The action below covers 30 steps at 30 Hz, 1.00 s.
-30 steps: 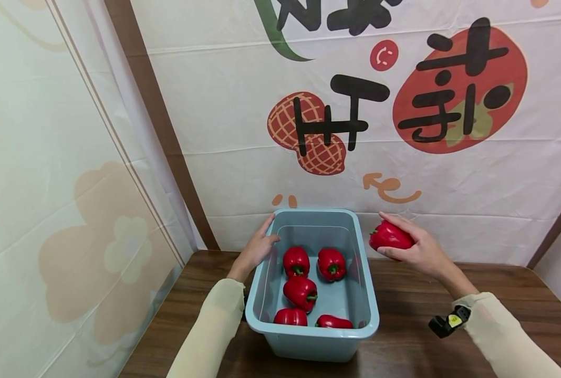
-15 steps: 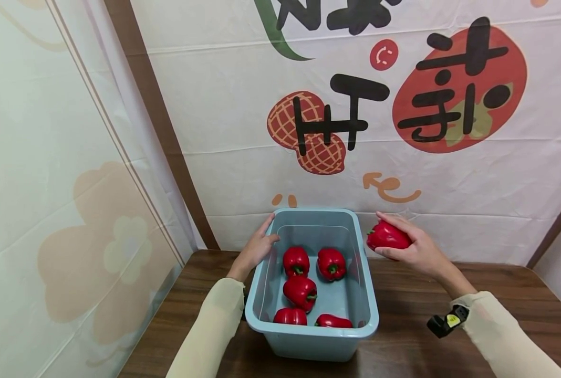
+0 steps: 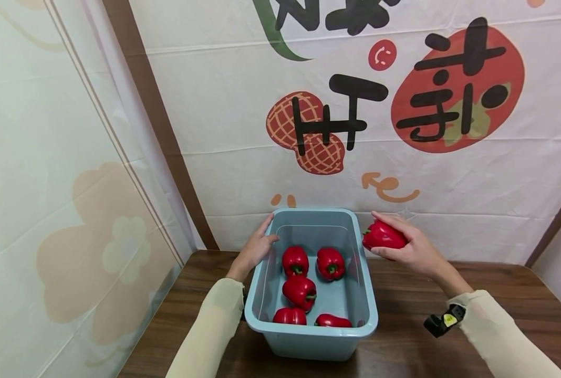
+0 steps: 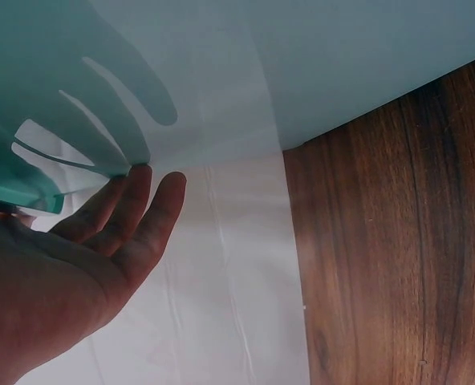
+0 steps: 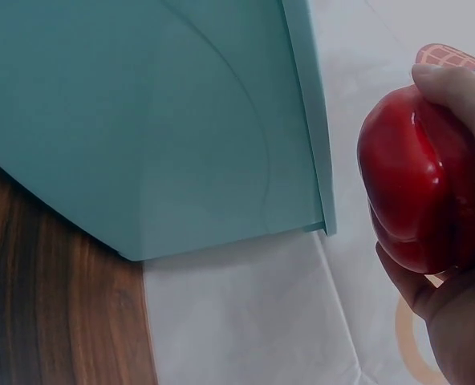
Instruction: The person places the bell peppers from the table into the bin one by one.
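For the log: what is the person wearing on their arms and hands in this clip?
Both arms are covered by long, close-fitting sleeves in pale cream: left sleeve, right sleeve. The left hand and right hand are bare, with no gloves or rings visible. A small black device with a yellow marking sits at the right wrist.

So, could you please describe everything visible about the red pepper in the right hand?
The red pepper is glossy, lobed and smooth-skinned, with a green stem bit at its left end. It lies sideways, held in the air by the right hand, fingers curled over its top and palm beneath. It sits just outside the blue bin's right rim, apart from it.
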Tool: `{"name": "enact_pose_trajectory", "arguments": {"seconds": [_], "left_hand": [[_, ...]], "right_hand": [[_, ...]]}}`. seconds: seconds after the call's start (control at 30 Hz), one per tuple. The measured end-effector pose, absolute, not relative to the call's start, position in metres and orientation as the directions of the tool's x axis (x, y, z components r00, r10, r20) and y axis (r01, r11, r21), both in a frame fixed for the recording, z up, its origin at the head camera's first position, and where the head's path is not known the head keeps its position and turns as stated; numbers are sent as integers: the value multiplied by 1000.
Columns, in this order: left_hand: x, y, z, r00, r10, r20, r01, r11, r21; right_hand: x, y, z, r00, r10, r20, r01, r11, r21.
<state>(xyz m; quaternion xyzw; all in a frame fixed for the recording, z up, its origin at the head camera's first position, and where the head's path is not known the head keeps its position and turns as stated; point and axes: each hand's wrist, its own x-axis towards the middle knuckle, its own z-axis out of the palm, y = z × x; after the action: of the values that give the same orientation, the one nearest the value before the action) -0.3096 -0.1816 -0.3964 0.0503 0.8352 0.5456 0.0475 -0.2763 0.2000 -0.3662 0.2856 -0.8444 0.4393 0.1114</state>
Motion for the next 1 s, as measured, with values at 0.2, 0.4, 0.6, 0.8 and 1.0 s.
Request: {"name": "enact_pose_trajectory", "arguments": {"seconds": [0.2, 0.4, 0.6, 0.8, 1.0], "left_hand": [[-310, -181, -398, -991, 129, -21, 36, 422, 906], [-310, -181, -398, -992, 126, -12, 43, 425, 904], [-311, -180, -398, -992, 129, -11, 44, 415, 909], [-310, -181, -398, -991, 135, -21, 37, 413, 910], [-311, -182, -397, -989, 147, -30, 33, 409, 912]], "right_hand": [[-276, 196, -365, -810, -390, 438, -582, 448, -678], [-276, 193, -365, -798, -407, 444, -597, 434, -675], [-276, 189, -363, -792, -412, 450, -605, 435, -667], [-276, 186, -363, -782, -427, 454, -615, 414, -671], [-274, 181, -361, -773, -439, 459, -626, 408, -664]]}}
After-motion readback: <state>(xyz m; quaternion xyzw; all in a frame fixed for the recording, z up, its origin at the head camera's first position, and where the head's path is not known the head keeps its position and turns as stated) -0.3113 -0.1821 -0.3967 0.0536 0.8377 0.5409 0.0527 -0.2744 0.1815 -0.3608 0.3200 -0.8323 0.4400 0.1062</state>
